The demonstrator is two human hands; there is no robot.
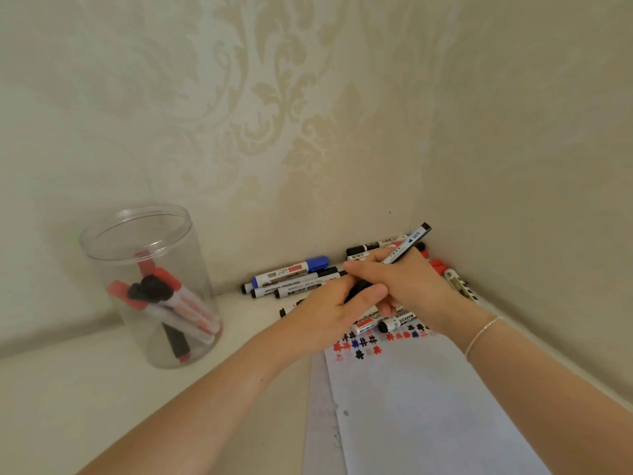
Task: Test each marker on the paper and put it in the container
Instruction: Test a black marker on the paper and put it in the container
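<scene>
Right hand: the right hand [404, 282] grips a black marker [407, 245] by its barrel, back end tilted up toward the wall
Left hand: the left hand [329, 310] pinches that marker's black cap [358, 290]
Paper: the paper [428, 406] carries red, blue and black test marks
Container: the clear container [150, 286] stands well left, holding red and black markers
Pile: loose markers [291, 279] lie by the wall (one reads "MARKER", other labels too small to read)
</scene>
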